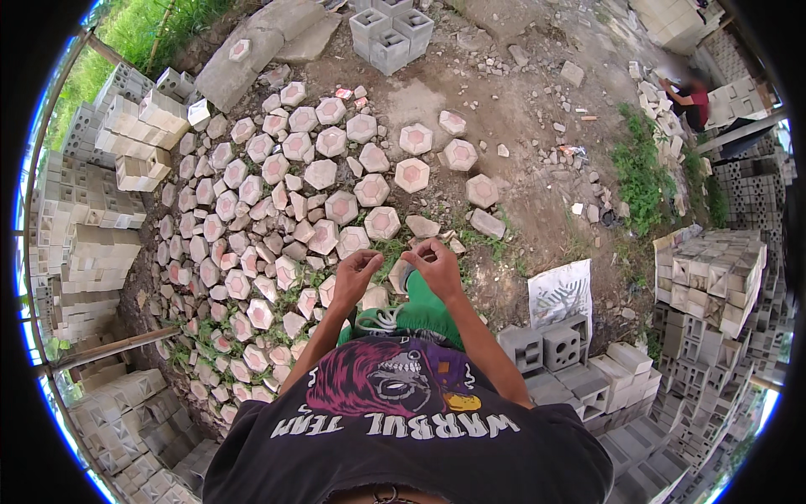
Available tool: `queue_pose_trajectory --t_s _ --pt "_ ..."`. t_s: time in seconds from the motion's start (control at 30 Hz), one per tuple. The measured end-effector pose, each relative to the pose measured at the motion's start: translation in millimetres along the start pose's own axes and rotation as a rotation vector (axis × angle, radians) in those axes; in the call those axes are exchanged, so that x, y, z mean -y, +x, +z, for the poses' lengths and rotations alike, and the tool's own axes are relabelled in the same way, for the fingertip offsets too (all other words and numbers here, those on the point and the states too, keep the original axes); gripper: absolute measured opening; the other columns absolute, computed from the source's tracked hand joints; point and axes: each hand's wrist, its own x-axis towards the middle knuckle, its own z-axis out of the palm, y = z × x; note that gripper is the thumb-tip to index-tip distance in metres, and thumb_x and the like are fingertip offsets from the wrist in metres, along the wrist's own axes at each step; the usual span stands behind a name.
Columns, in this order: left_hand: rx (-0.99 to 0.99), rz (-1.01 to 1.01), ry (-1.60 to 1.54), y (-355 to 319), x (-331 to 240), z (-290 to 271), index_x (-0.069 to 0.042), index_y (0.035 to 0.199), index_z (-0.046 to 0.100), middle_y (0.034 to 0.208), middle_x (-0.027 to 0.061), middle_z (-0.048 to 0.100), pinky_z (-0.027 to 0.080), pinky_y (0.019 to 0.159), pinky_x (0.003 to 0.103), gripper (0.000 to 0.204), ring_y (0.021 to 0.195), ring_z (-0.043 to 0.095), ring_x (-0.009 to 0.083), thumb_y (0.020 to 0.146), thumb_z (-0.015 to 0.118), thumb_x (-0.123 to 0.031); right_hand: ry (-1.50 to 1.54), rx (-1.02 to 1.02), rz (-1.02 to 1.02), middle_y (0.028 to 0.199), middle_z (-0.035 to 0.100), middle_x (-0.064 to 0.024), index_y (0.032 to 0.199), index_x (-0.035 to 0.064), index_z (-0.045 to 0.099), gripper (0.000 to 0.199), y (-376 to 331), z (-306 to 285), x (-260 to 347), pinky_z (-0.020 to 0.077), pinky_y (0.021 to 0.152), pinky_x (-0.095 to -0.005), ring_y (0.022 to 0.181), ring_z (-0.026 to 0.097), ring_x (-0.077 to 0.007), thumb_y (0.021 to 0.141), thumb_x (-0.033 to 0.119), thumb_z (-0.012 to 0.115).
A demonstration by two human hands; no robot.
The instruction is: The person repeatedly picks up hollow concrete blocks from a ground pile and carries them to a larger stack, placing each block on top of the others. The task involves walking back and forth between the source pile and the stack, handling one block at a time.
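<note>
Both hands are held out in front of my body, a short gap apart, above the ground. My left hand point(358, 270) has its fingers curled in, the tips toward the right hand. My right hand point(436, 267) is bent the same way, thumb and forefinger drawn together. Anything between the fingers is too small to make out. Below and beyond them lie many hexagonal paving blocks point(412, 175), pale with reddish centres; one block point(382, 223) is just past the hands. Green shorts point(424, 312) with a white drawstring point(379, 320) show between my forearms.
Hollow concrete blocks point(391, 42) stand ahead, with more stacks at left point(101, 227) and right point(709, 281). A white printed sack point(561, 294) lies near grey blocks point(558, 349). Broken stones point(269, 231) litter the ground. Another person point(695, 101) is at the far right.
</note>
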Motion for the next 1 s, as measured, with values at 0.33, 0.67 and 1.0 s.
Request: queue_pose_trajectory --t_s 0.33,0.67,1.0 --pt "-0.024 0.015 -0.057 60 -52 28 0.003 0.106 0.062 0.087 0.006 0.066 0.048 0.074 0.025 0.027 0.08 0.06 0.0108 0.093 0.057 -0.02 0.034 0.048 0.039 0.07 0.058 0.0008 0.078 0.0044 0.06 0.03 76 -32 35 0.0433 0.059 -0.0229 0.063 0.052 -0.0064 0.076 0.028 0.078" --pt "0.064 0.004 -0.058 113 -60 30 0.002 0.109 0.061 0.083 0.0053 0.065 0.047 0.073 0.025 0.025 0.078 0.058 0.0104 0.094 0.053 -0.016 0.039 0.018 0.113 0.072 0.061 0.0002 0.082 0.0038 0.063 0.03 127 -34 38 0.0441 0.06 -0.0219 0.065 0.053 -0.0055 0.078 0.031 0.076" --pt "0.126 0.059 -0.105 239 -89 -15 0.002 0.111 0.06 0.08 0.004 0.063 0.045 0.07 0.025 0.027 0.075 0.055 0.0098 0.097 0.046 -0.018 0.011 -0.084 0.107 0.074 0.064 -0.0017 0.082 0.0024 0.065 0.03 239 -2 56 0.0454 0.06 -0.0231 0.066 0.057 -0.0072 0.079 0.03 0.075"
